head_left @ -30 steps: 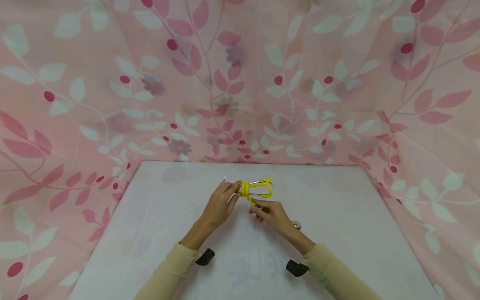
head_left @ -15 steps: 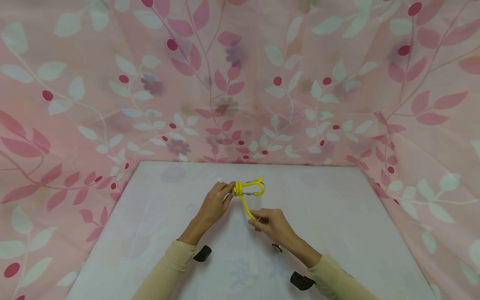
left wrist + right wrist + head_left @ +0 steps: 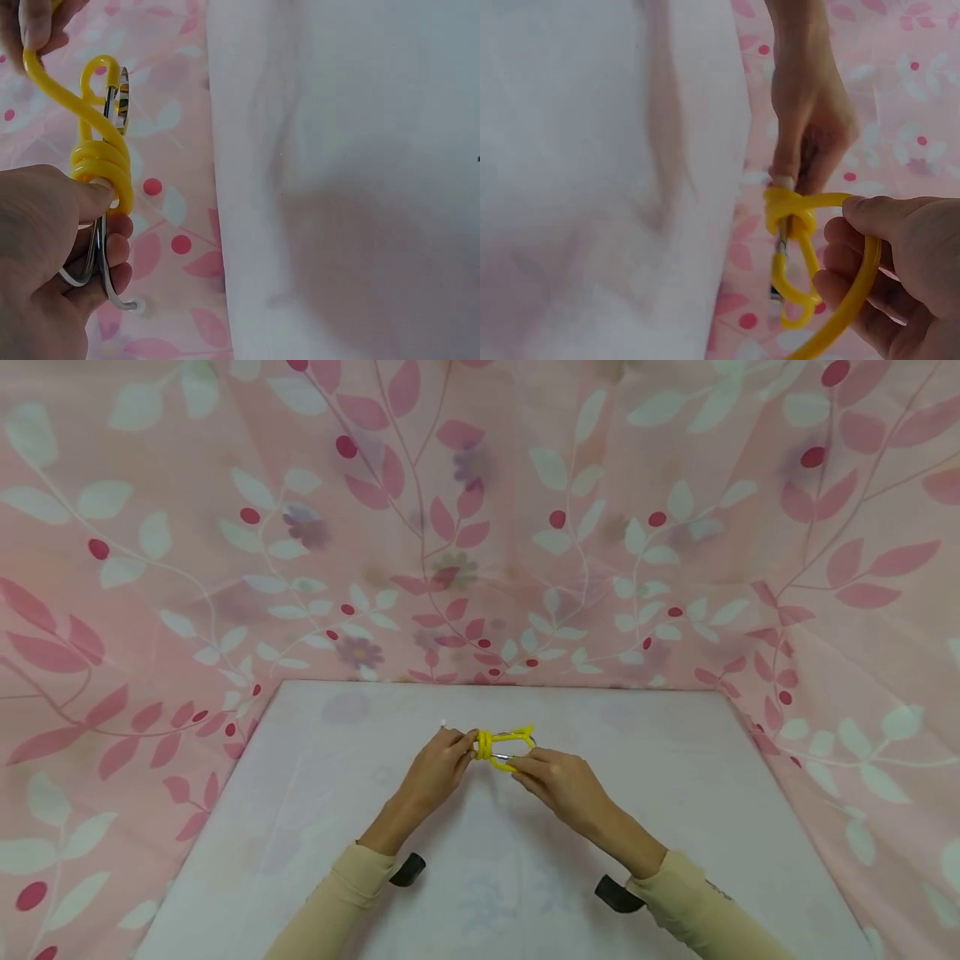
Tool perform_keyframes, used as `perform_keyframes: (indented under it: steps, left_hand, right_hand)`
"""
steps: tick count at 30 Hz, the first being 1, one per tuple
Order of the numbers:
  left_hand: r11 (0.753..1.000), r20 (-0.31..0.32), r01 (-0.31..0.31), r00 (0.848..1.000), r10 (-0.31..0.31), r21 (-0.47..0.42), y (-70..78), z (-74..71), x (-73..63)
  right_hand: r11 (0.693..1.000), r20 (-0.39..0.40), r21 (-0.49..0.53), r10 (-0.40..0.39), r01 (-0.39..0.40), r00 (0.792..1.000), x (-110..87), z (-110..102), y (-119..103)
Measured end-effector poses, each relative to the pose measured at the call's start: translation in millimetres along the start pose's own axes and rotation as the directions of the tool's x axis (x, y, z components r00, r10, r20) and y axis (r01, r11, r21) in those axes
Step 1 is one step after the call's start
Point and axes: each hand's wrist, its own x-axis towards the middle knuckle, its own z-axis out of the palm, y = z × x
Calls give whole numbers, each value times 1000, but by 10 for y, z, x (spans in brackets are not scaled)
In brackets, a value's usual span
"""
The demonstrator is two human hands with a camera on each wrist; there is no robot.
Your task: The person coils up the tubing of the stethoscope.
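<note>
A stethoscope with yellow tubing is held over the table in both hands. My left hand grips it where the tubing is wound in several turns around the metal ear tubes, the thumb pressing on the coil. One white ear tip sticks out below those fingers. Between thumb and fingers, my right hand pinches the free run of tubing that leaves the coil. Beyond the coil, the yellow Y-shaped end forms a loop. The chest piece is out of sight.
The white-covered table spreads beneath both arms. Pink leaf-patterned cloth hangs behind it and along both sides. A black camera mount sits at each wrist, the left mount and the right mount.
My right hand drew the tubing down toward me, then rose up and right beside the looped end. The chest piece, earlier dangling near the right wrist, is now hidden. My left hand barely moved.
</note>
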Motion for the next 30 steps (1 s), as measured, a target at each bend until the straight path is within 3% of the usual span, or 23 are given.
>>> perform_keyframes:
  steps: [4, 10, 18, 22, 26, 30]
  left_hand:
    - [1000, 48, -7, 999, 7, 0, 81, 11, -39]
    - [998, 63, -67, 996, 68, -22, 200, 6, -65]
    - [989, 52, -145, 988, 145, -2, 302, -73, -43]
    - [984, 60, -180, 982, 181, -11, 337, -120, -32]
    - [981, 56, -187, 980, 190, -56, 355, -167, -21]
    - [976, 44, -192, 979, 197, -106, 356, -208, -5]
  right_hand:
    - [997, -12, -76, -29, 28, 1000, 78, -94, 71]
    - [997, -14, -74, -34, 33, 999, 196, -172, 236]
    - [1000, 63, 24, 9, -11, 998, 267, -224, 456]
    - [992, 94, 126, 14, -26, 995, 273, -185, 575]
    - [956, 102, 286, 39, -67, 994, 257, -120, 706]
    - [889, 111, 443, 77, -119, 991, 213, -50, 818]
